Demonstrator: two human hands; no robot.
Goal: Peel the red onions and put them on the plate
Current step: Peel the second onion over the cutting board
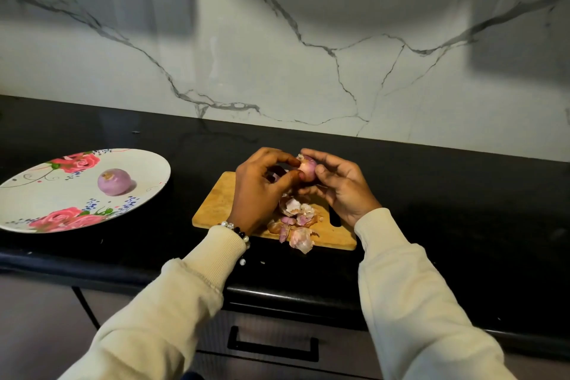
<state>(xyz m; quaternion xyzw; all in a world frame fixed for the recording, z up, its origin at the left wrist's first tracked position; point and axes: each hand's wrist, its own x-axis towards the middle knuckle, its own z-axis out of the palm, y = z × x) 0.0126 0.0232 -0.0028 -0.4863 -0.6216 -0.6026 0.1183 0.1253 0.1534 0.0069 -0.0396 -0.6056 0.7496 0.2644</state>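
Observation:
A small red onion is held between both hands above the far edge of the wooden cutting board. My left hand pinches its left side with thumb and fingers. My right hand curls round its right side, fingertips on the top. One peeled purple onion lies on the white plate with pink roses at the left. Loose onion skins are piled on the board below the hands.
The black counter runs left to right with a marble wall behind it. A drawer with a black handle sits below the counter's front edge. A beaded bracelet circles my left wrist.

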